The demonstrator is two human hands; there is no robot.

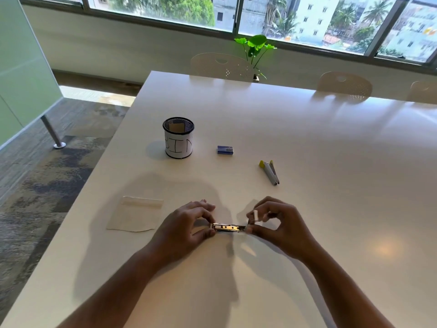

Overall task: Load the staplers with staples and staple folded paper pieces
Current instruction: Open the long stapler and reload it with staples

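Both hands meet low over the near middle of a glossy white worktop [307, 143], sharing one small metal stapler [229, 227] held level between them. Left hand [186, 223] pinches the stapler's left end between thumb and fingertips; right hand [279, 223] pinches its right end, with a small white piece [255, 216] standing up among the fingers, too small to identify.

Near the left edge, just beside the left hand, lies a folded paper piece [136, 215], its top strip turned over. Farther back stands a black mesh cup [178, 138] wrapped in white paper with hand-drawn letters. To its right lies a small blue staple box [225, 149], and right of that, well apart from the hands, a white and yellow stapler [269, 172] lies on its side.

Pale chairs [222, 66] line the far edge. Behind them a green plant [255, 47] rises before a long window [307, 20] showing buildings and palms. Patterned carpet [47, 174] spreads left, beside a frosted partition [21, 79].
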